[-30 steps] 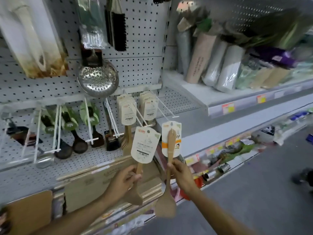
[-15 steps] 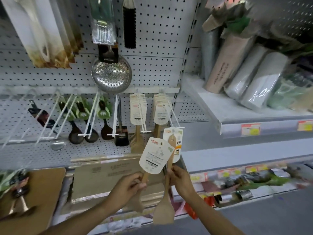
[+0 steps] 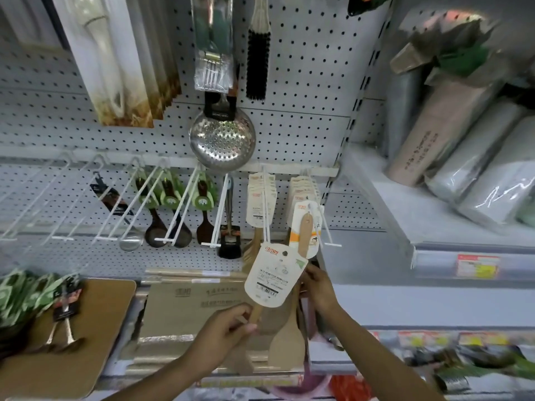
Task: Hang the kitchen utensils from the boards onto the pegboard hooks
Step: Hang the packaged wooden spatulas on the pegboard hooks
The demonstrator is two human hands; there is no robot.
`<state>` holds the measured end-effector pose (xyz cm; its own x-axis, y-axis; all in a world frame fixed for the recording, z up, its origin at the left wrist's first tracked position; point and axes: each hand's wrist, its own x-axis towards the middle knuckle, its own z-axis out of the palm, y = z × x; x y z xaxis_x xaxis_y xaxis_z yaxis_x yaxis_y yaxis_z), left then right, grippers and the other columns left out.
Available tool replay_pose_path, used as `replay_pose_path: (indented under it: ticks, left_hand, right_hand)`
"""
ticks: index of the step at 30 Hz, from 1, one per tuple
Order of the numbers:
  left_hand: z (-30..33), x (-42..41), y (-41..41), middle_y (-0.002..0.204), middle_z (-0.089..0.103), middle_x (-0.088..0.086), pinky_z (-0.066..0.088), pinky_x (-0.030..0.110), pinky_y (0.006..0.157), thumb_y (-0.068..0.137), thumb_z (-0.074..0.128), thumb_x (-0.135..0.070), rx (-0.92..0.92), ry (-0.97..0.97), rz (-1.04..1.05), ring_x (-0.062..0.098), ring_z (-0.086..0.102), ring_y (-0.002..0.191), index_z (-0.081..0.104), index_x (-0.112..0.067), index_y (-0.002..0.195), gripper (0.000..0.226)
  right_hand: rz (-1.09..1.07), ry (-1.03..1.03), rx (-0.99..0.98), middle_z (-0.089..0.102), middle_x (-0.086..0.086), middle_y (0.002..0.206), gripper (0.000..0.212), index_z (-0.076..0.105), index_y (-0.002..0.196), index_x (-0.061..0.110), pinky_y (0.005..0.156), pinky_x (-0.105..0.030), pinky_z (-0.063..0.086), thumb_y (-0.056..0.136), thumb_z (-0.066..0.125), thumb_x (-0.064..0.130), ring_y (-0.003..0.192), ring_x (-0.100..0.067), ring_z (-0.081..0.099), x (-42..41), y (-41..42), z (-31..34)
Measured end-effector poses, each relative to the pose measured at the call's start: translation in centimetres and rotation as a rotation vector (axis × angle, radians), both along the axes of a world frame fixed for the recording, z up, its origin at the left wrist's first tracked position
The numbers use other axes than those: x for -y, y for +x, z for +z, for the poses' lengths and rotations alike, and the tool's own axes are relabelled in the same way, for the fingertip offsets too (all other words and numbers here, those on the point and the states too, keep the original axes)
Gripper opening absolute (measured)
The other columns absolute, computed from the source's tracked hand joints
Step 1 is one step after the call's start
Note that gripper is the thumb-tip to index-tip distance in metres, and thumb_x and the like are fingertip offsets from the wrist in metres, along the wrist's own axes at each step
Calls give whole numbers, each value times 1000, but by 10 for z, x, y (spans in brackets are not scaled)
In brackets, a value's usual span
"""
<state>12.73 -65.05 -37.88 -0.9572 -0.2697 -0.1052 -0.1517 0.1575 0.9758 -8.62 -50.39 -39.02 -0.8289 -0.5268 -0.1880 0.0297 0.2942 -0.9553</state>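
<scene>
Both carded wooden spatulas rose nearer the pegboard hooks [image 3: 324,224]: left hand [image 3: 225,328] gripped one spatula [image 3: 254,314] by its handle, right hand [image 3: 318,287] grasped the other [image 3: 304,235], card hole nearing the hook.

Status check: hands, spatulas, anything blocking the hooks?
Left hand grips one carded wooden spatula. Right hand holds second spatula near packed hook. Nothing blocking.

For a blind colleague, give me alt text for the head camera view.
Each hand, left hand and right hand, holds a carded wooden spatula below white pegboard hooks that already carry matching spatulas, ladles and a steel skimmer.
</scene>
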Motion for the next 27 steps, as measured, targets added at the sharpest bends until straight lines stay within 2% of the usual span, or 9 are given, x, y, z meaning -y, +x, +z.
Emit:
replay_pose_path:
  ticks: [3,6,9,12,15,18,20,23,27]
  left_hand:
    - [4,2,1,93,75,5,50,14,76,93,66,-7,-15,7,34,15,73,89,69,-11,95,5]
    - [4,3,2,95,75,4,53,18,79,93,66,-9,-13,30,44,18,73,93,70,-13,96,6]
    - [-2,5,4,96,73,9,57,31,86,93,67,-14,1,33,41,22,73,95,69,-14,98,5]
    - [-10,5,3,97,73,9,56,30,85,93,68,-18,9,22,38,24,73,94,70,-21,95,5]
    - [-21,4,3,95,74,9,56,38,84,93,67,-21,16,-9,25,28,71,91,68,-20,95,3]
    - [-26,2,2,88,72,4,52,31,73,94,66,-18,24,-24,27,24,69,79,68,-20,94,3]
    - [-28,-1,2,84,70,0,48,22,66,94,66,-13,32,-21,49,11,67,71,68,-27,88,15]
    - [-36,-3,4,88,70,5,55,34,77,92,68,-14,73,-12,46,21,74,79,68,-20,92,6]
    - [-46,-9,6,89,71,3,58,39,79,92,69,-16,95,-23,41,24,74,79,71,-17,98,7]
  right_hand:
    - [-39,54,9,72,-17,92,28,69,92,20,73,-54,54,89,55,44,83,-38,68,13,-20,-5]
    - [-13,140,32,73,-13,94,23,66,99,24,78,-55,56,91,55,42,84,-34,70,21,-38,-19]
    - [27,249,-79,70,6,104,40,59,113,26,73,-39,60,79,59,49,94,-22,69,23,-34,-22]
    - [125,132,-155,62,7,123,52,52,123,35,77,-23,49,79,72,16,111,-18,61,15,-1,-7]
    - [323,-32,8,63,7,128,73,52,122,46,92,-34,54,69,77,4,121,-12,58,6,33,7]
    - [443,-61,219,67,7,124,76,54,127,25,100,-35,51,60,86,13,119,-12,61,0,65,15]
    - [420,-112,253,71,2,118,67,59,123,17,96,-33,53,62,87,19,112,-16,65,1,84,18]
    - [235,-175,153,75,2,109,27,70,107,18,83,-29,55,81,75,14,102,-15,70,7,98,21]
    - [85,-203,115,76,-8,100,21,72,107,13,78,-44,59,86,71,17,90,-27,73,14,100,22]
